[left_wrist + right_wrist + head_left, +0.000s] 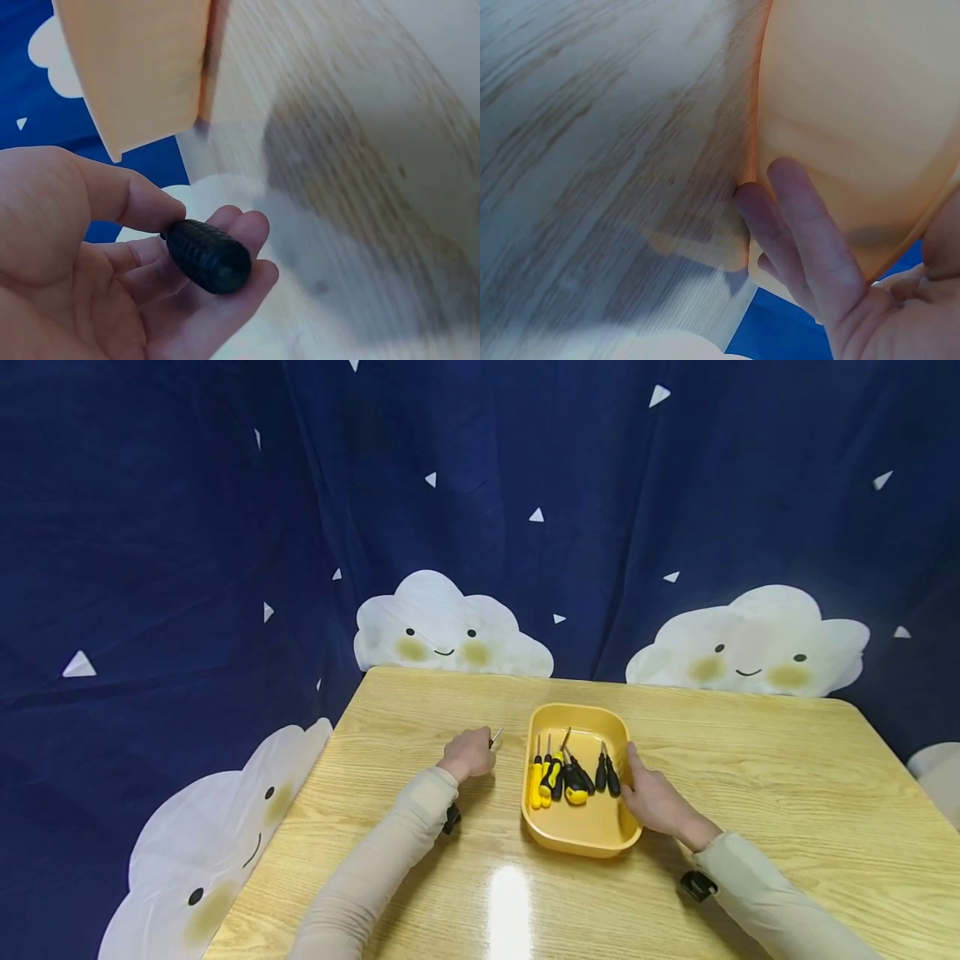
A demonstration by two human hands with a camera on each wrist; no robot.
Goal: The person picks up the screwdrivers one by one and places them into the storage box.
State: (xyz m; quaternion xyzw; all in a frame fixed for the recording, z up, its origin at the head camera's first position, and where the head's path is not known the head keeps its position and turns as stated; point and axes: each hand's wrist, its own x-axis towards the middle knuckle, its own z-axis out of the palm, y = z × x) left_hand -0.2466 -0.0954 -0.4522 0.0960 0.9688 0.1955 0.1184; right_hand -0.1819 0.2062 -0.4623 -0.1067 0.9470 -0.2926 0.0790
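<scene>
My left hand (470, 753) is left of a yellow plastic bin (581, 842) and pinches a small screwdriver. In the left wrist view the screwdriver's black ribbed handle (206, 256) lies between thumb and fingers. Its thin metal shaft (498, 734) points up and right in the head view. My right hand (660, 802) holds the bin's right side, the fingers (810, 232) along the outer wall and the thumb at the rim. Inside the bin, several screwdrivers lie side by side, among them a yellow-handled one (536, 783), a stubby black-and-yellow one (575, 785) and a black-handled one (612, 778).
The bin stands on a light wood-grain table (787, 793). A dark blue curtain (480, 460) with white clouds hangs behind the table and along its left. Each wrist wears a dark device, such as the right wrist camera (699, 885).
</scene>
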